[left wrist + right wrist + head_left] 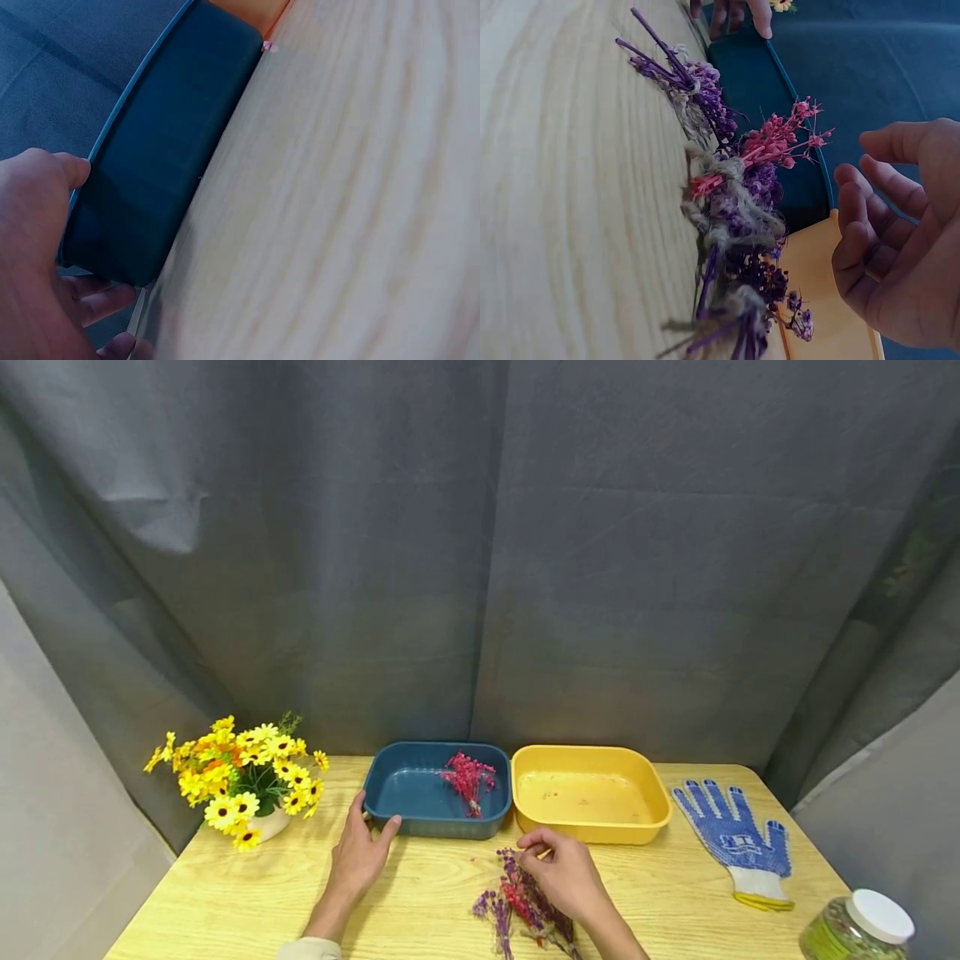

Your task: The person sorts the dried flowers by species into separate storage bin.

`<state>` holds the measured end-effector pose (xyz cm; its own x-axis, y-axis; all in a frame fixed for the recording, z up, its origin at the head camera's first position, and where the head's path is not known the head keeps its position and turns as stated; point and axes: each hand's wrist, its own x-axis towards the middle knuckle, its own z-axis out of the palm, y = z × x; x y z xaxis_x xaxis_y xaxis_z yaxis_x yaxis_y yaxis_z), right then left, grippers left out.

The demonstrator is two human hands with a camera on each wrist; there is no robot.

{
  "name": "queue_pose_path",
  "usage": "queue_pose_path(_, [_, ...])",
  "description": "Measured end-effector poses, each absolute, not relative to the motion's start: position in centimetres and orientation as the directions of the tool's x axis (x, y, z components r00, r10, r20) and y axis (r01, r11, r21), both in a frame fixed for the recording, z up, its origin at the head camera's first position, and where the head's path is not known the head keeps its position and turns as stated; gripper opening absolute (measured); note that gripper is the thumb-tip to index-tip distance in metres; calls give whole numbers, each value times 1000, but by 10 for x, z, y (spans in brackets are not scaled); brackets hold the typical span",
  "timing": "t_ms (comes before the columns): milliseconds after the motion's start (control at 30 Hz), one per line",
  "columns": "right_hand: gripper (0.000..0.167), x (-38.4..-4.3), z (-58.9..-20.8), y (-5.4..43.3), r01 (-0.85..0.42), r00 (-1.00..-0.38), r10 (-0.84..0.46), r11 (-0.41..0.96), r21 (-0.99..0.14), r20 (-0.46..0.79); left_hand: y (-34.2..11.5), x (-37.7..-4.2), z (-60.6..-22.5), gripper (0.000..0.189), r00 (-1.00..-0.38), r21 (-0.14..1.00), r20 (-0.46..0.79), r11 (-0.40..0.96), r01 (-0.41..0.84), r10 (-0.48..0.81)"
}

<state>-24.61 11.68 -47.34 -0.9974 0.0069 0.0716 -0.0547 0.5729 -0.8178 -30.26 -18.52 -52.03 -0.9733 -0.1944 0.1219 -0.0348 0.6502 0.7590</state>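
My left hand grips the near left corner of the dark blue basin, its thumb at the rim in the left wrist view and the other fingers round the side. Inside that basin lies a bunch of pink dried flowers. Over a small heap of purple dried flowers hovers my right hand; its fingers are loosely bent and hold nothing. A pink sprig lies among the purple bunches, which are tied with twine, in the right wrist view.
A yellow basin with a few specks inside stands right beside the blue one. Left is a pot of yellow artificial flowers. A blue and white work glove and a white-lidded jar are on the right.
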Motion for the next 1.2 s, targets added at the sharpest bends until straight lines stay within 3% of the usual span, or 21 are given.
queue_pose_path(267, [8,-233,-478,124,-45,-999,-26,603,-797,37,-185,-302,-523,93,-975,761,112,647,-41,-193])
queue_pose_path(500, [20,-224,-485,133,-35,-981,-178,536,-843,-72,-190,-302,-523,93,-973,752,121,658,-41,-199])
queue_pose_path(600, [18,-224,-488,136,-44,-971,-221,536,-843,-90,-191,-302,-524,93,-973,753,120,657,-40,-198])
queue_pose_path(733, [12,-223,-494,138,-106,-961,-265,603,-791,-73,-190,-303,-525,94,-974,758,114,650,-42,-196])
queue_pose_path(900, [19,-221,-500,139,-156,-956,-287,673,-723,-61,-187,-302,-526,99,-976,760,108,649,-41,-188])
queue_pose_path(1200, [13,-220,-502,139,-182,-955,-295,681,-709,-38,-185,-302,-522,97,-974,755,116,655,-40,-194])
